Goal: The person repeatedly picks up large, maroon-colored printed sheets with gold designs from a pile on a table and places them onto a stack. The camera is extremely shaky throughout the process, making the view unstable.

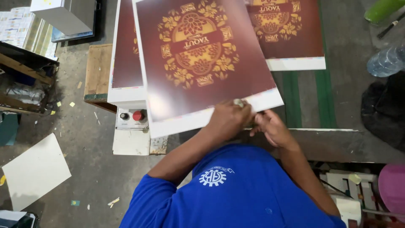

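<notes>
- Maroon-and-gold printed sheet (198, 59), lifted and tilted, pinched at its white lower edge by your left hand (230, 118).
- Your right hand (272, 126) grips that edge just beside it.

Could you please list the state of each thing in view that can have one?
Top printed sheet: lifted, tilted, held at its near edge.
Left hand: grip closed on the sheet's edge.
Right hand: pinching the same edge.
Stack of sheets: lying flat.
Red button: not being touched.
Plastic bottle: lying on its side.
</notes>
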